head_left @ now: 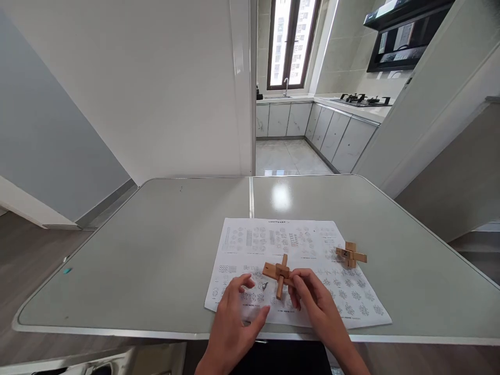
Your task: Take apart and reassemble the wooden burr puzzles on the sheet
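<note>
A wooden cross-shaped puzzle [278, 273] made of interlocked sticks is held just above a printed instruction sheet [297, 245]. My right hand [312, 302] pinches its right end with the fingertips. My left hand [234, 317] hovers beside it on the left, fingers spread and empty, over the sheet's lower left part. A second wooden cross puzzle [350, 254] lies on the sheet's right edge, away from both hands.
The sheet lies on a grey folding table [156, 250] with a metal rim and a centre seam. A small teal scrap [67, 270] sits near the table's left edge. Beyond the table a white wall and a kitchen doorway stand.
</note>
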{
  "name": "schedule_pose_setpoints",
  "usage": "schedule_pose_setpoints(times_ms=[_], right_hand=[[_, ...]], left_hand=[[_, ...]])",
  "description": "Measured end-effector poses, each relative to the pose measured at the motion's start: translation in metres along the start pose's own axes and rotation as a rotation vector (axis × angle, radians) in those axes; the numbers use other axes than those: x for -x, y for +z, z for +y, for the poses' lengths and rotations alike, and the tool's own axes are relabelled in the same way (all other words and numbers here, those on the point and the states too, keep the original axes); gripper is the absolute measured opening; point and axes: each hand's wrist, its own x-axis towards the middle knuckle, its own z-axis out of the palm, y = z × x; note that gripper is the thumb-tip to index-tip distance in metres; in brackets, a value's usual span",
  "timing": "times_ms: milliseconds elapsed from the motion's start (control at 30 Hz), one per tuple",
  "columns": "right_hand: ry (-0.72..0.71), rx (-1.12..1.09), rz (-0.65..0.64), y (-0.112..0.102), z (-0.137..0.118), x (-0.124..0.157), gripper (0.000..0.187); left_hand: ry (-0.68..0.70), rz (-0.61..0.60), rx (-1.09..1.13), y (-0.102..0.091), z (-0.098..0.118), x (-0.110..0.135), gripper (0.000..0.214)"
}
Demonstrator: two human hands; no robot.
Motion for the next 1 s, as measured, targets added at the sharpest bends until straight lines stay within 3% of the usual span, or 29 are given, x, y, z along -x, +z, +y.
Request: schedule_pose_setpoints(times_ms=[167, 500, 600, 733, 1000], right_hand=[[0.052, -0.009, -0.067, 0.006, 0.001, 0.011, 0.039], [0.084, -0.030, -0.354, -0.002, 0.000, 0.013, 0.034], [0.094, -0.022, -0.413, -0.003, -0.004, 0.013, 0.034], [0.099, 0.012, -0.415, -0.004, -0.007, 0.014, 0.034], [0.113, 0.024, -0.371, 0.001, -0.007, 0.011, 0.037]], left_hand=[[-0.016, -0.069, 0.036, -0.006, 0.003, 0.000, 0.093], [0.078, -0.175, 0.079, -0.011, 0.008, -0.002, 0.120], [0.129, -0.211, 0.079, -0.014, 0.012, -0.004, 0.120], [0.176, -0.227, 0.083, -0.015, 0.014, -0.004, 0.103], [0.128, -0.202, 0.076, -0.010, 0.011, -0.004, 0.099]])
